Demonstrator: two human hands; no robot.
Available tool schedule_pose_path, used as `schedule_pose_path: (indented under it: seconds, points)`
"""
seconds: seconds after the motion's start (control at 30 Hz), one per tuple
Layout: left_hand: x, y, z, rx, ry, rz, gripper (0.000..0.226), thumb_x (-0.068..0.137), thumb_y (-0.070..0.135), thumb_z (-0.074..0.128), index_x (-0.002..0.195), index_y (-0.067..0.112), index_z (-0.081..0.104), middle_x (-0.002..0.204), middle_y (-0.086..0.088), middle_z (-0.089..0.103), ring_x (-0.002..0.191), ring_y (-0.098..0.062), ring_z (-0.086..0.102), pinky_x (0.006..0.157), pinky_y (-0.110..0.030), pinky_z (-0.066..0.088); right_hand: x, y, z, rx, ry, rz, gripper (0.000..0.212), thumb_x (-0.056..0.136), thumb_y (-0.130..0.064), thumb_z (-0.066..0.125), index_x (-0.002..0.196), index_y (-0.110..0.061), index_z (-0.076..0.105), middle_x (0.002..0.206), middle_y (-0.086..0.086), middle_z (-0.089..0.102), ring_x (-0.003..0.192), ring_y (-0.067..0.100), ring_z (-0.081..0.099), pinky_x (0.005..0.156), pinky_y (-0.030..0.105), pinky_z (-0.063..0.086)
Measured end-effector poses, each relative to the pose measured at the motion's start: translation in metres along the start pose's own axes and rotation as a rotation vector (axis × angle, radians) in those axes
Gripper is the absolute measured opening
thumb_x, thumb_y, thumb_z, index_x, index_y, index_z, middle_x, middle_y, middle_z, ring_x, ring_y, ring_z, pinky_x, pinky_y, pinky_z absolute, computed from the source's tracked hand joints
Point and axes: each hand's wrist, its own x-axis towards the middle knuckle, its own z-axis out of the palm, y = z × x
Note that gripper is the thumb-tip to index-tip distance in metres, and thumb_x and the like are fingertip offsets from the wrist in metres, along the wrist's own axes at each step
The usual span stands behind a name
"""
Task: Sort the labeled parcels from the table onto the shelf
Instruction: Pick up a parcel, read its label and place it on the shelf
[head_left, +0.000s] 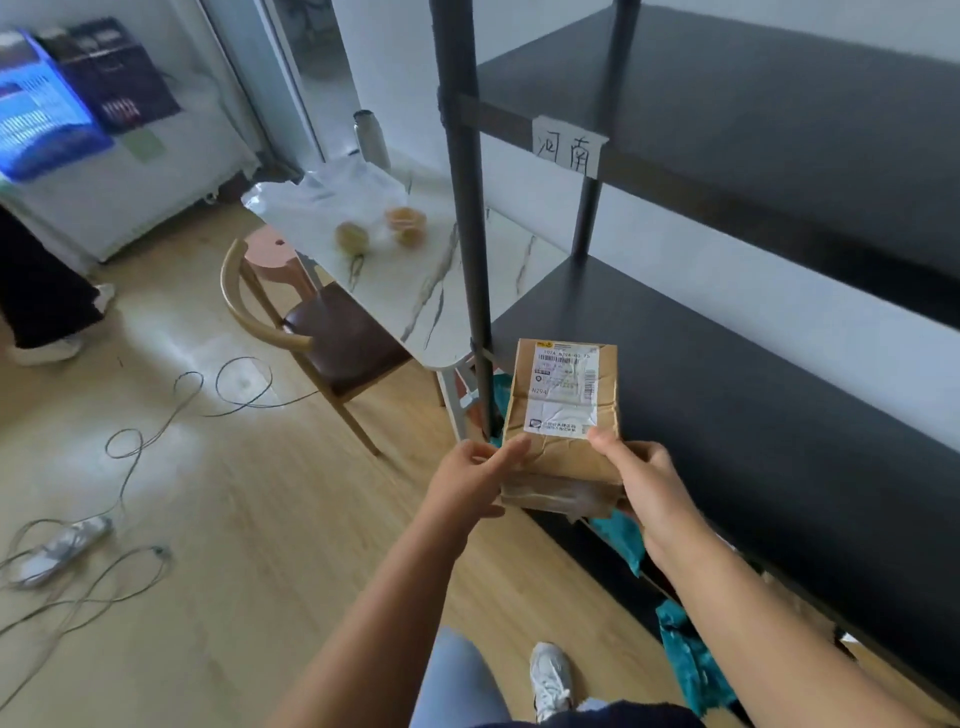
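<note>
Both arms reached forward. Left hand (480, 475) and right hand (644, 483) gripped brown parcel (563, 447) by its lower corners — thumbs on top face, fingers beneath. Parcel was held in air, white shipping label up (print too small to read), just before dark shelf (727, 364). Shelf boards visible were bare; handwritten paper tag (567, 145) was taped to upper rail.

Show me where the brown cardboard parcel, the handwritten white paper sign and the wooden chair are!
brown cardboard parcel (563, 452): head view, bare cardboard below its label.
handwritten white paper sign (567, 148): head view, middle of the sheet.
wooden chair (340, 340): head view, dark seat.
</note>
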Motion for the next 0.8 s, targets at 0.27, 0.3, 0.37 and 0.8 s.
schedule_pose_path:
  seconds: [0.27, 0.3, 0.37, 0.8]
  points:
    - [0.085, 0.043, -0.034, 0.071, -0.175, 0.114, 0.042, 0.089, 0.047, 0.069, 0.118, 0.016, 0.07, 0.109, -0.003, 0.075, 0.102, -0.019, 0.07, 0.095, -0.039, 0.058, 0.035, -0.033, 0.042, 0.081, 0.161, 0.008, 0.083, 0.058, -0.075, 0.073, 0.122, -0.026, 0.052, 0.12, 0.004, 0.066, 0.114, 0.028, 0.063, 0.106, 0.053, 0.047]
    - [0.094, 0.049, -0.038, 0.098, -0.21, 0.13, 0.042, 0.09, 0.047, 0.067, 0.119, 0.017, 0.071, 0.11, -0.002, 0.076, 0.104, -0.02, 0.07, 0.096, -0.04, 0.057, 0.037, -0.036, 0.048, 0.098, 0.195, 0.013, 0.084, 0.059, -0.076, 0.072, 0.122, -0.025, 0.052, 0.12, 0.004, 0.066, 0.114, 0.027, 0.063, 0.106, 0.053, 0.047]
    - [0.11, 0.061, -0.047, 0.162, -0.285, 0.176, 0.04, 0.092, 0.048, 0.064, 0.121, 0.021, 0.071, 0.112, -0.001, 0.076, 0.101, -0.02, 0.069, 0.088, -0.037, 0.057, 0.04, -0.042, 0.061, 0.119, 0.242, 0.014, 0.077, 0.068, -0.074, 0.071, 0.124, -0.025, 0.051, 0.123, 0.003, 0.065, 0.115, 0.026, 0.063, 0.106, 0.052, 0.047]
    - [0.192, 0.136, -0.021, 0.47, -0.354, 0.282, 0.048, 0.097, 0.044, 0.055, 0.135, 0.015, 0.06, 0.11, -0.005, 0.07, 0.097, -0.026, 0.066, 0.089, -0.038, 0.055, 0.082, -0.098, 0.082, 0.073, 0.441, -0.03, 0.053, 0.095, -0.042, 0.06, 0.144, -0.022, 0.053, 0.135, -0.002, 0.064, 0.119, 0.018, 0.061, 0.108, 0.043, 0.047]
